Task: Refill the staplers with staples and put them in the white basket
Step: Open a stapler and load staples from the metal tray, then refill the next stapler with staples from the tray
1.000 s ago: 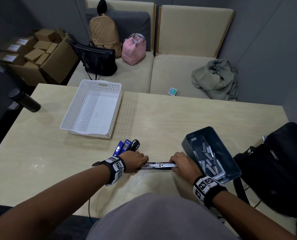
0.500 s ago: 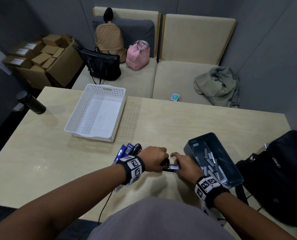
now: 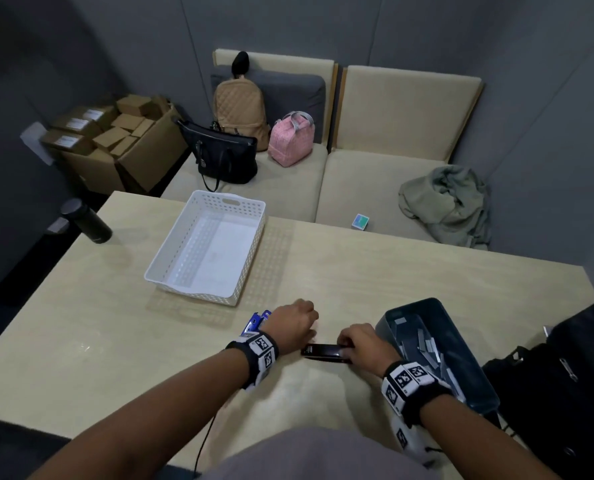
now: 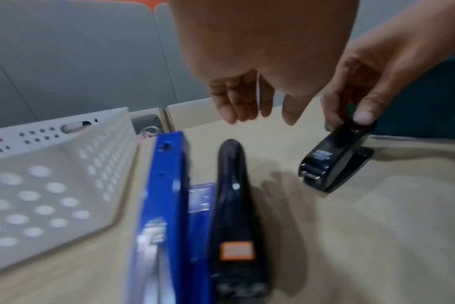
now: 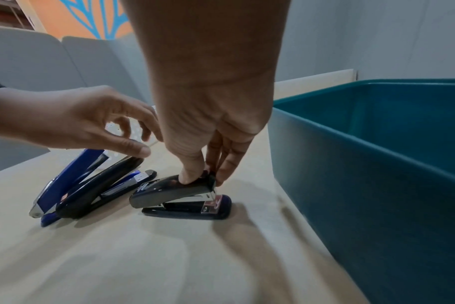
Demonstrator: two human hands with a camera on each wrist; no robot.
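Note:
A small black stapler (image 3: 325, 351) (image 5: 174, 191) lies folded shut on the table. My right hand (image 3: 361, 342) (image 5: 203, 176) pinches its rear end between thumb and fingers. Left of it, my left hand (image 3: 297, 322) (image 4: 260, 115) hovers with relaxed fingers, holding nothing, just above a blue stapler (image 4: 166, 195) (image 5: 65, 181) and a larger black stapler (image 4: 231, 205) (image 5: 99, 185) lying side by side. The white basket (image 3: 252, 252) (image 4: 65, 164) stands behind them with nothing in it. A teal bin (image 3: 468, 351) (image 5: 377, 164) holding staple strips (image 3: 423, 344) is to my right.
A black bottle (image 3: 87, 221) stands at the table's far left corner. A black bag (image 3: 565, 375) sits at the right edge beside the bin. Beyond the table is a beige sofa (image 3: 375, 188) with bags and a green cloth.
The small stapler lay opened flat between both hands; now it is folded shut. My left hand has let go of it and lifted left, over the other staplers.

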